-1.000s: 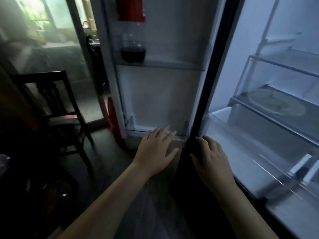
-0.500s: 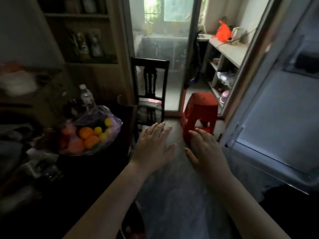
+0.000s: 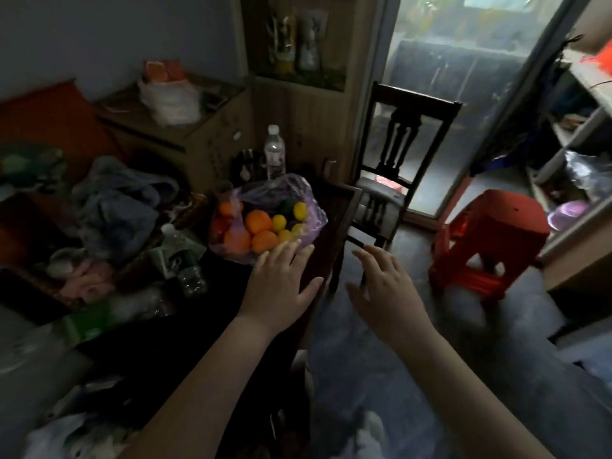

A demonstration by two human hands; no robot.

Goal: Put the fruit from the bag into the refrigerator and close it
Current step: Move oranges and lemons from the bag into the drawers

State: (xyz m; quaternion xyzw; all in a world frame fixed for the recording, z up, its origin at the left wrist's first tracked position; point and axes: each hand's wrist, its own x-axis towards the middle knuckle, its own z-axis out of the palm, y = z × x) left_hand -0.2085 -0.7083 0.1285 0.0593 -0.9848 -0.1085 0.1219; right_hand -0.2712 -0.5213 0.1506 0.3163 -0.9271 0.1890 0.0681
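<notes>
Fruit (image 3: pixel 258 222) sits in a bag (image 3: pixel 313 212) by the table's (image 3: pixel 335 207) right edge. Left hand (image 3: pixel 281 283), fingers straight and spread, meets the bag's near side; right hand (image 3: pixel 388 293) hovers spread, empty.

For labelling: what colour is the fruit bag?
Translucent purple bag, clearest in the head view.

Head view looks forward and down from close above a cluttered table (image 3: pixel 231 309).
</notes>
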